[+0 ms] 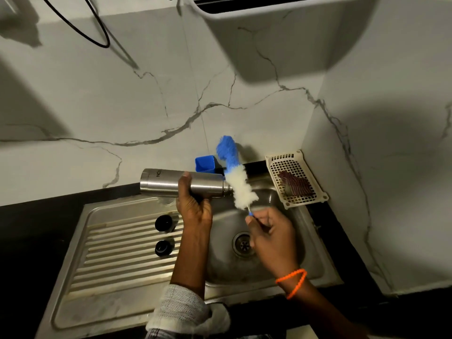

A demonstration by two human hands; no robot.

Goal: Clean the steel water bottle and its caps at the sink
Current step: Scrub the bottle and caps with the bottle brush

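Over the steel sink (315, 263), a left hand (194, 204) is gripping a cylindrical steel water bottle (171, 183) sideways while a right hand (271, 237) is pinching a blue-and-white bottle brush (238, 178); two black round caps (163, 222) are sitting left on the drainboard

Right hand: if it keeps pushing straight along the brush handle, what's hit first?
The right hand pinches the bottle brush, which points up and away past the steel bottle mouth. Along that line the brush tip would probably meet the marble backsplash first; depth is unclear.
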